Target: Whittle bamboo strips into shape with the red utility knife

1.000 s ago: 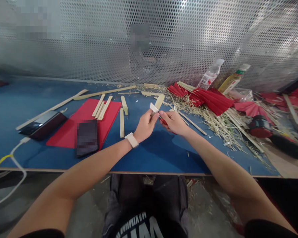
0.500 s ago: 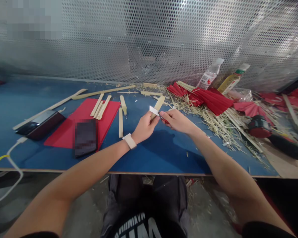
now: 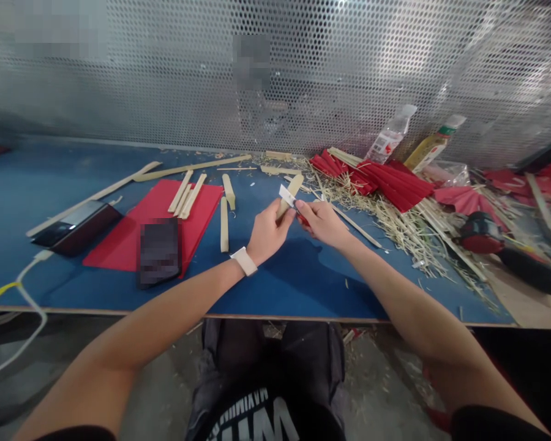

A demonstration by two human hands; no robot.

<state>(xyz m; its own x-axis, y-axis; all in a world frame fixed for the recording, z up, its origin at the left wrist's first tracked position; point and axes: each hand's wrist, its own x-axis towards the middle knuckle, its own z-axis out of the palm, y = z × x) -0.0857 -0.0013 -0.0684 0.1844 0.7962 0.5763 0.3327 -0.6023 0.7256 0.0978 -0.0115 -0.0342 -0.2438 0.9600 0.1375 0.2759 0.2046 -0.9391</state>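
My left hand (image 3: 270, 233) is closed around the lower part of a pale bamboo strip (image 3: 296, 182), whose rounded end points away from me. In my right hand (image 3: 320, 222) is a knife (image 3: 288, 196) with a red handle, its bright blade lying across the strip. Both hands meet just above the blue tabletop (image 3: 284, 282), thumbs close together. The strip's lower end is hidden in my left fingers. Two short bamboo pieces, one of them a flat strip (image 3: 224, 225), lie left of my left hand.
Red paper (image 3: 114, 248) carries several bamboo sticks (image 3: 183, 197) and a dark phone (image 3: 160, 251). Another dark device (image 3: 76, 226) has a white cable. At right are shavings (image 3: 399, 236), folded red paper (image 3: 395, 184), a clear bottle (image 3: 390, 138), a yellow-liquid bottle (image 3: 434, 147) and a red-black tool (image 3: 481, 233).
The knife blade has turned from nearly crosswise to a steeper slant over the strip, its tip higher up. My right hand has shifted slightly. A thin stick right of my hands now shows.
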